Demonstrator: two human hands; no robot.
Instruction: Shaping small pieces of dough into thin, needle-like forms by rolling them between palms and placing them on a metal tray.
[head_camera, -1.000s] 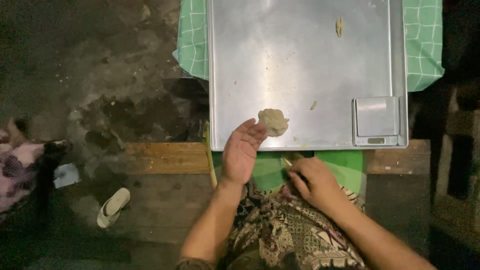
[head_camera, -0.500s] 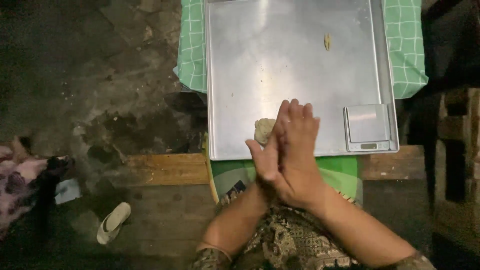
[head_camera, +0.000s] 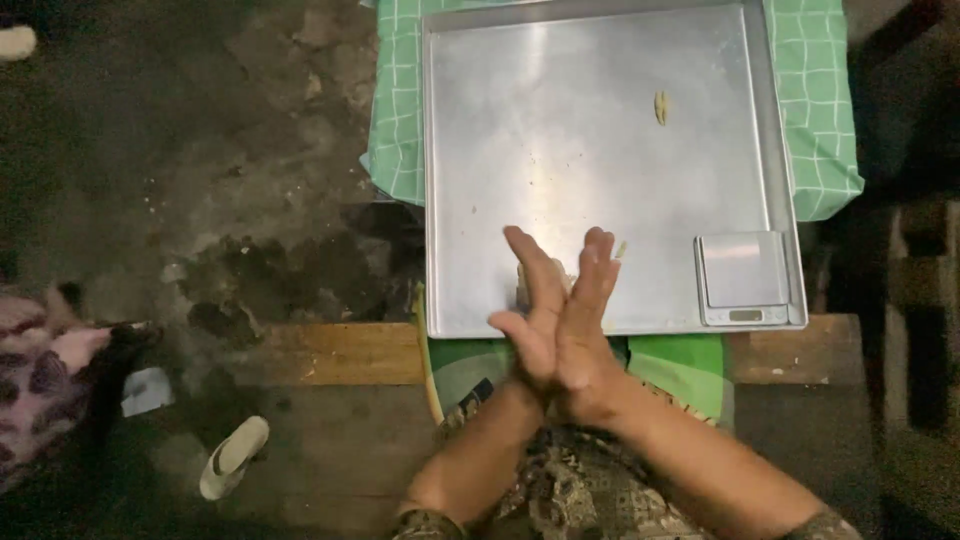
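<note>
My left hand (head_camera: 532, 318) and my right hand (head_camera: 588, 330) are pressed flat together, palm to palm, fingers pointing away from me, over the near edge of a large metal tray (head_camera: 560, 130). I cannot see whether anything lies between the palms. A pale dough lump (head_camera: 521, 284) rests on the tray just behind my left fingers, mostly hidden. A small dough scrap (head_camera: 660, 107) lies farther up the tray, and a tiny crumb (head_camera: 620, 249) sits beside my right fingertips.
A small silver digital scale (head_camera: 742, 275) sits in the tray's near right corner. A green checked cloth (head_camera: 815, 100) lies under the tray. A green bowl (head_camera: 675, 365) is below my wrists, on a wooden plank (head_camera: 340, 352). A sandal (head_camera: 233, 457) lies on the dark floor.
My hands were apart a second ago, the right one down at the green bowl. They came together palm to palm above the tray edge and now hide most of the dough lump.
</note>
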